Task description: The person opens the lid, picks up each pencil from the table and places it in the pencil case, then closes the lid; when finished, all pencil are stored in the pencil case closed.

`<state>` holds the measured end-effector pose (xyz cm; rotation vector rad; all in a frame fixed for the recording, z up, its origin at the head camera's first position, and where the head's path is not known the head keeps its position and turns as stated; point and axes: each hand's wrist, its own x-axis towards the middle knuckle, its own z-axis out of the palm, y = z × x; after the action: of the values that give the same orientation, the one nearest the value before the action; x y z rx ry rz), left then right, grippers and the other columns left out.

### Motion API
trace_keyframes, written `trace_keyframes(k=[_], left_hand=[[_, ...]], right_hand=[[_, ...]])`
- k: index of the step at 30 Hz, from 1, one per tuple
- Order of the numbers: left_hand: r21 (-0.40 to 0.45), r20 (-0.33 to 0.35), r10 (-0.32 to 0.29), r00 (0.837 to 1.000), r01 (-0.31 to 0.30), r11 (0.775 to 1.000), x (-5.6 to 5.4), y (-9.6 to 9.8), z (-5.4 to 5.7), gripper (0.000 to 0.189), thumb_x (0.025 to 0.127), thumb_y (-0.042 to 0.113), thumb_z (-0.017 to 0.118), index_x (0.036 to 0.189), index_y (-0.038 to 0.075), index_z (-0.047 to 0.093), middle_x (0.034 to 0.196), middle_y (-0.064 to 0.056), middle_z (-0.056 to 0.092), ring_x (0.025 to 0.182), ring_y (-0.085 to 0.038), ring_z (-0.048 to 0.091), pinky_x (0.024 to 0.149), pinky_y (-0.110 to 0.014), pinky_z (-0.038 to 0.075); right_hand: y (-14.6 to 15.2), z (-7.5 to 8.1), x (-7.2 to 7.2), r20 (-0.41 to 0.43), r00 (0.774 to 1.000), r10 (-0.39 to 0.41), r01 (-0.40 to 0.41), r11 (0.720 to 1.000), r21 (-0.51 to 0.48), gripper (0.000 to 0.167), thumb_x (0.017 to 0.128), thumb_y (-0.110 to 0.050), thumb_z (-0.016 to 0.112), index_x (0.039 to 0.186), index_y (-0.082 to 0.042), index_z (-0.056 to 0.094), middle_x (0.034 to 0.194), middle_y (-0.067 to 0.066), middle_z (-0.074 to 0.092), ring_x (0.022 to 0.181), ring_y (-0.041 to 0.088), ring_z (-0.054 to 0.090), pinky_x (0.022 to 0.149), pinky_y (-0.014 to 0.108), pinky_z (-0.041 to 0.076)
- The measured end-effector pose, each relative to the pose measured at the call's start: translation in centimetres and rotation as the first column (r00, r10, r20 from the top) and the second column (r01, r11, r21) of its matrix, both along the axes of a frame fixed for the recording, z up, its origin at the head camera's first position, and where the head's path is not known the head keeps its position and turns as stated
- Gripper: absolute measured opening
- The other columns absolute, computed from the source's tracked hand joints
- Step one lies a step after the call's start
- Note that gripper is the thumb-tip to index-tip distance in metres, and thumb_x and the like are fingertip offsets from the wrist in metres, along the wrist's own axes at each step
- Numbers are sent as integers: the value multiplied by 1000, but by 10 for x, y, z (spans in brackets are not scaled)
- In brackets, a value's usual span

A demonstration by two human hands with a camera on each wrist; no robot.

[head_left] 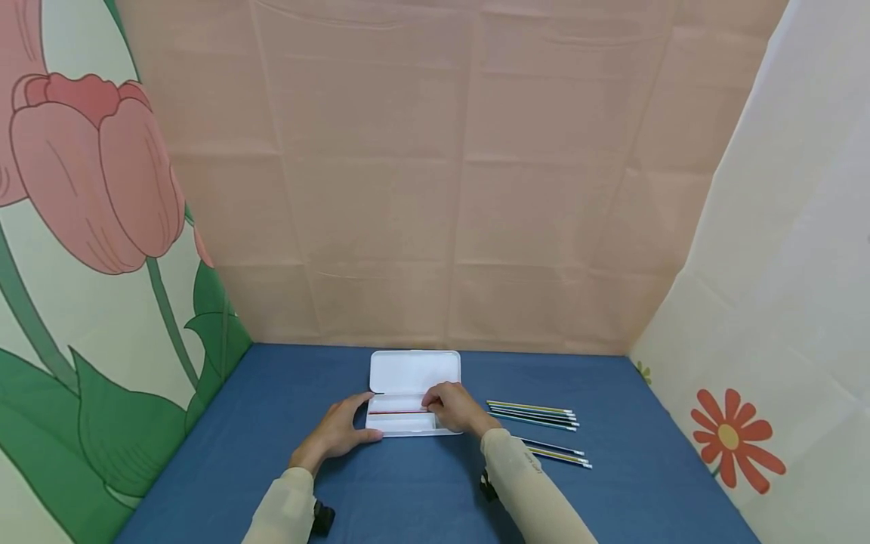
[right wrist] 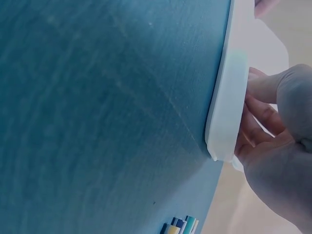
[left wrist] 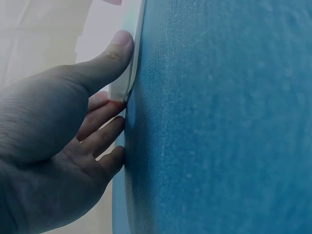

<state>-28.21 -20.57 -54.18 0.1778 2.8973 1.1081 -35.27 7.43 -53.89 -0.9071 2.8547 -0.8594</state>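
A white pencil case (head_left: 401,428) lies on the blue cloth with its lid (head_left: 414,372) standing raised behind it. A thin red pencil (head_left: 394,412) lies lengthwise inside. My left hand (head_left: 337,428) holds the left end of the case, thumb (left wrist: 121,45) along the front wall and fingers round the end. Reaching into the right part of the case, my right hand (head_left: 457,408) has curled fingers at the pencil's right end and appears to pinch it. In the right wrist view the case wall (right wrist: 229,97) hides those fingertips.
Right of the case lies a group of several pencils (head_left: 533,414) with dark, teal and yellow barrels. Nearer me, more pencils (head_left: 560,454) lie partly behind the right sleeve. A beige cloth wall (head_left: 442,189) rises at the table's back, with printed cloths on both sides.
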Motion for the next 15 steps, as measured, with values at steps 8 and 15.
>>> trace_keyframes(k=[8,15], left_hand=[[2,0,0,1000,0,1000,1,0,1,88,93,29,96,167,6,53,172,-27,52,162,-55,46,131,-76,39],[1,-2,-7,1000,7,1000,1,0,1,88,93,30,96,166,5,53,172,-27,53,161,-55,47,130,-75,40]], right_hand=[[4,-1,-1,-31,999,28,-29,1000,-3,17,107,-1,70,113,-8,84,106,3,83,93,11,67,94,38,65],[11,-1,2,-16,999,42,-42,999,-2,15,109,-11,74,121,-8,82,111,4,82,94,10,68,95,35,66]])
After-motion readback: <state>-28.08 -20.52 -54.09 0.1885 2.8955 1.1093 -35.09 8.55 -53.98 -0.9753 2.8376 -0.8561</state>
